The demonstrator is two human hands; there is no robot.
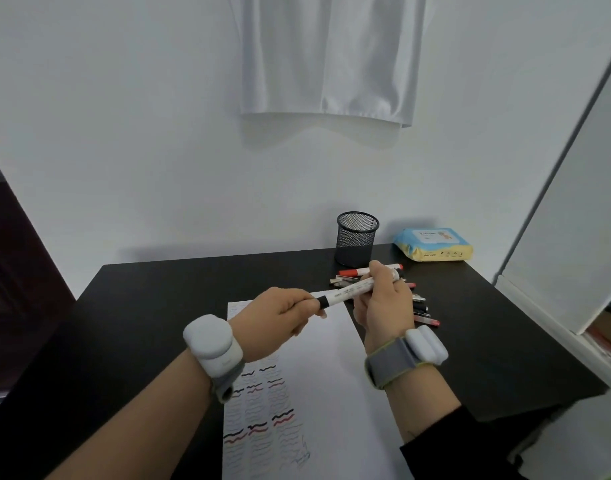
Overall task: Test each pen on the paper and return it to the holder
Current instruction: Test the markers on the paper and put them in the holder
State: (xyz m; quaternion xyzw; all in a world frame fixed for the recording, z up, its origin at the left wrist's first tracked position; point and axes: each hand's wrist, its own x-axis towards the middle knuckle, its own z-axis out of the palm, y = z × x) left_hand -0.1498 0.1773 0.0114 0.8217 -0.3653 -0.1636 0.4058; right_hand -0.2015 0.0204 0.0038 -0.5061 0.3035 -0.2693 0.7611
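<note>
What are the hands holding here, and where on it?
Both hold one white marker: the left hand pinches its black cap end, and the right hand grips the barrel's other end, above the paper.

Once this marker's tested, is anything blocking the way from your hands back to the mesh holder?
Nothing visible blocks it. The marker is held above the paper by the left hand at its black cap and the right hand on the barrel. The mesh holder stands upright beyond the loose pens, its mouth open.
</note>
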